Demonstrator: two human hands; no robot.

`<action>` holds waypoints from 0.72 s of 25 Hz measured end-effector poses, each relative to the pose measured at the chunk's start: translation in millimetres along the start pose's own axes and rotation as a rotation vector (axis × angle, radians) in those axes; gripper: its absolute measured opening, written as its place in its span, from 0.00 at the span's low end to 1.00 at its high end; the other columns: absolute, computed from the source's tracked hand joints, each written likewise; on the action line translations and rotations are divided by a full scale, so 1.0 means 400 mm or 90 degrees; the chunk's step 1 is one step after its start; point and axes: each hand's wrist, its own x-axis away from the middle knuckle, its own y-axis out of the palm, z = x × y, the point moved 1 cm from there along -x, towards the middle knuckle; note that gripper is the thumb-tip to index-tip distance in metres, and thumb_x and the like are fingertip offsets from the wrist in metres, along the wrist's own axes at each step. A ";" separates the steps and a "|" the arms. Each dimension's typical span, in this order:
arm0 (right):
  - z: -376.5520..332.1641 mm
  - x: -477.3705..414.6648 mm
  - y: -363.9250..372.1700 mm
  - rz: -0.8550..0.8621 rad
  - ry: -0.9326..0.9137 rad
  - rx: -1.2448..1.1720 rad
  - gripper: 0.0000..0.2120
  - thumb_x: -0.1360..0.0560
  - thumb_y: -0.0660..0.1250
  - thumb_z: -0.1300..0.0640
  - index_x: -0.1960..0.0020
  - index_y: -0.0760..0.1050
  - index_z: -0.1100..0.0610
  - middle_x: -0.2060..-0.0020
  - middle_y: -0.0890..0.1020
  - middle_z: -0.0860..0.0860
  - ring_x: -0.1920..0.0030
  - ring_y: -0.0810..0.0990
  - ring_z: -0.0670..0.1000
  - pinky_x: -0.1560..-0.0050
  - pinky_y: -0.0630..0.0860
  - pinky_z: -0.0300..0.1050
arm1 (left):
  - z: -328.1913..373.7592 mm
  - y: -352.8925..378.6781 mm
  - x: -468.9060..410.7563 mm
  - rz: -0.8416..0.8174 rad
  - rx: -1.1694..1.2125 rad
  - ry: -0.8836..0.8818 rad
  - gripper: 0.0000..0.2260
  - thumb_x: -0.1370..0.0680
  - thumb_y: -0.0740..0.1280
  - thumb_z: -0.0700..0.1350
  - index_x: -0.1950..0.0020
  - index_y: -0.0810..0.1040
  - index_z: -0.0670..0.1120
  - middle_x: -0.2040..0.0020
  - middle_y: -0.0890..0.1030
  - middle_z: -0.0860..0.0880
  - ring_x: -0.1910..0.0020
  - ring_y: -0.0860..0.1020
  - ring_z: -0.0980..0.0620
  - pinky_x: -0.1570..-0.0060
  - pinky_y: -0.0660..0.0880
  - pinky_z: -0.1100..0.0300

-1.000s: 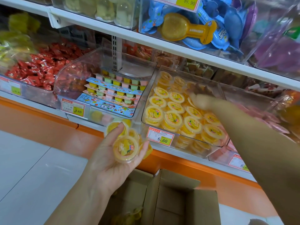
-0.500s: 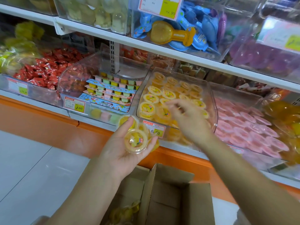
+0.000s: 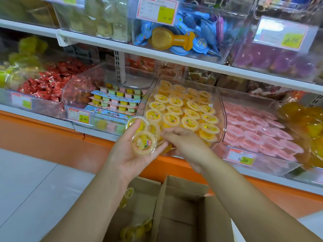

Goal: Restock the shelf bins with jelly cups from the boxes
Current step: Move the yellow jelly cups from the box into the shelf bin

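My left hand [image 3: 125, 154] holds a small stack of yellow jelly cups [image 3: 143, 144] in front of the shelf edge, thumb on top of them. My right hand [image 3: 185, 145] is just to their right, its fingertips touching the cups in my left hand; whether it pinches one I cannot tell. Behind them a clear shelf bin [image 3: 222, 109] holds several rows of the same yellow jelly cups [image 3: 183, 109]. Below, an open cardboard box [image 3: 174, 203] shows more yellow cups [image 3: 136, 229] at its left side.
A clear bin of pastel jelly packs [image 3: 115, 100] is to the left, pink cups [image 3: 257, 130] to the right, red candies [image 3: 47, 82] far left. An upper shelf [image 3: 157, 55] overhangs the bins. Orange base panel [image 3: 43, 137] and grey floor [image 3: 26, 180] lie below.
My right hand has drawn back out of the yellow cup bin and come down to the cups in my left hand. The left hand stayed about where it was.
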 end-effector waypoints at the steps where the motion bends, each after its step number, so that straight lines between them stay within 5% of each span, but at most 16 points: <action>1: 0.000 -0.008 0.000 -0.010 0.020 -0.027 0.05 0.23 0.66 0.61 0.49 0.78 0.57 0.47 0.83 0.59 0.49 0.82 0.54 0.47 0.81 0.54 | 0.002 0.002 0.004 0.002 -0.006 0.005 0.12 0.21 0.68 0.47 0.54 0.86 0.41 0.48 0.85 0.37 0.49 0.84 0.38 0.43 0.75 0.37; 4: -0.012 -0.034 -0.002 -0.011 0.036 -0.041 0.12 0.25 0.67 0.66 0.44 0.77 0.57 0.49 0.83 0.60 0.54 0.82 0.52 0.49 0.80 0.52 | 0.012 0.005 0.012 0.007 -0.010 0.011 0.16 0.20 0.67 0.48 0.63 0.88 0.42 0.52 0.85 0.37 0.44 0.81 0.36 0.42 0.74 0.33; 6: -0.027 -0.043 -0.004 -0.020 0.008 -0.027 0.15 0.26 0.67 0.67 0.42 0.77 0.55 0.57 0.83 0.55 0.60 0.81 0.49 0.53 0.81 0.48 | 0.028 0.001 0.008 -0.026 0.016 -0.009 0.14 0.23 0.70 0.49 0.44 0.85 0.42 0.45 0.83 0.35 0.40 0.79 0.33 0.45 0.75 0.30; 7: -0.035 -0.045 -0.001 -0.021 -0.006 -0.011 0.15 0.27 0.68 0.67 0.43 0.78 0.54 0.61 0.81 0.53 0.62 0.80 0.48 0.55 0.81 0.46 | 0.038 -0.005 0.006 -0.042 0.024 -0.020 0.21 0.25 0.71 0.50 0.35 0.79 0.41 0.40 0.81 0.34 0.38 0.78 0.32 0.47 0.75 0.28; 9: -0.050 -0.048 0.003 -0.008 -0.035 0.061 0.13 0.27 0.68 0.65 0.46 0.80 0.52 0.63 0.80 0.52 0.63 0.79 0.47 0.57 0.78 0.46 | 0.051 -0.020 -0.006 -0.051 0.038 -0.032 0.28 0.26 0.72 0.51 0.29 0.72 0.41 0.37 0.79 0.34 0.37 0.76 0.30 0.48 0.74 0.26; 14: -0.087 -0.066 0.002 0.141 -0.180 0.132 0.09 0.25 0.66 0.60 0.55 0.82 0.48 0.57 0.83 0.48 0.55 0.80 0.47 0.50 0.77 0.48 | 0.081 -0.037 -0.013 -0.062 0.118 0.002 0.28 0.26 0.73 0.47 0.28 0.71 0.42 0.37 0.78 0.32 0.41 0.78 0.28 0.46 0.74 0.27; 18: -0.080 -0.120 0.019 0.252 -0.271 0.173 0.10 0.22 0.64 0.52 0.42 0.79 0.48 0.51 0.79 0.38 0.50 0.76 0.38 0.44 0.75 0.41 | 0.102 -0.051 -0.020 0.004 0.154 0.056 0.25 0.27 0.75 0.44 0.32 0.75 0.41 0.40 0.80 0.32 0.46 0.81 0.28 0.52 0.79 0.32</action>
